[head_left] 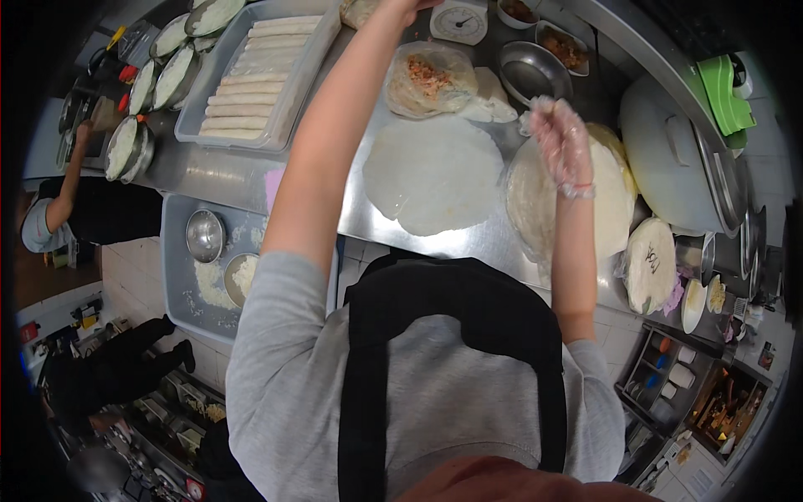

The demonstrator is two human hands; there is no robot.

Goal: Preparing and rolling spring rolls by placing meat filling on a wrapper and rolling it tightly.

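Note:
My right hand (562,144), in a clear plastic glove, hovers over a stack of thin round wrappers (615,197) at the right of the steel counter (209,171); its fingers are loosely apart and nothing shows in them. My left hand (408,5) reaches far across the counter and is cut off by the top edge, beside a pale lump (360,12). A single round wrapper (432,171) lies flat between my arms. Behind it lies another wrapper with shredded filling (428,79) on it.
A grey tray of rolled white rolls (259,75) sits at the back left, with a kitchen scale (458,21), a steel bowl (529,71) and filling containers (562,48) at the back. A large white lidded pot (669,159) stands right. A grey bin with bowls (205,251) hangs below. Another person (67,209) works at left.

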